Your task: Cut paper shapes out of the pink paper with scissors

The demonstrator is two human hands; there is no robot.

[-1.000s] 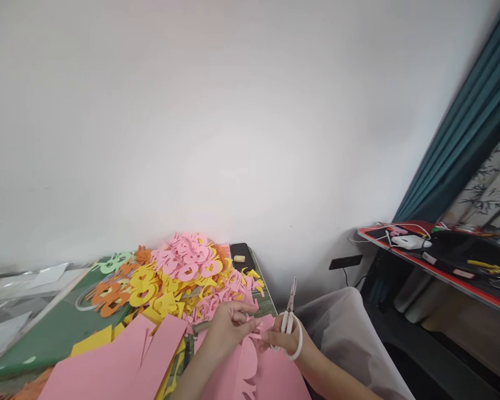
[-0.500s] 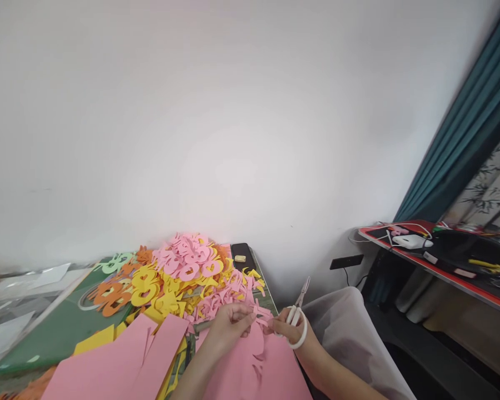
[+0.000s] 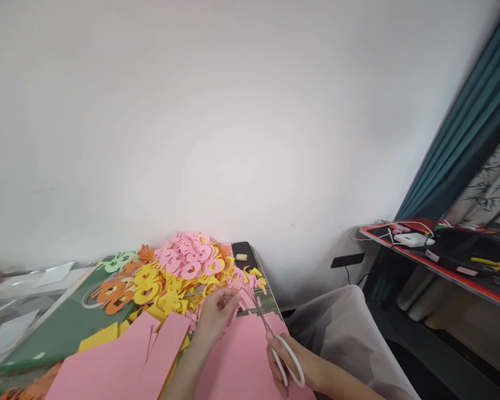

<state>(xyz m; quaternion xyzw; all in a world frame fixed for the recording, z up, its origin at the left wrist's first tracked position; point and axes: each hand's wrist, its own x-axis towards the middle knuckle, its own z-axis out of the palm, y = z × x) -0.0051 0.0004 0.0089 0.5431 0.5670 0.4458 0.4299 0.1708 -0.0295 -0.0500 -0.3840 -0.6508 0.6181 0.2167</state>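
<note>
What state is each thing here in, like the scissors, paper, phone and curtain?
White-handled metal scissors: in the right hand, handles spread apart
Left hand: fingers curled
Left pink rectangular paper sheet: partly slit
Looped pink paper cutouts: loosely heaped
Black rectangular phone: flat, screen dark
Teal fabric curtain: hanging, gathered

matt pink paper, glossy green plastic, pleated teal cloth

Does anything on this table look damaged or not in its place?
Perhaps two things: the left pink sheet has slits in its far edge, like a tear, and a yellowish block lies on the dark phone, an unusual spot.
</note>
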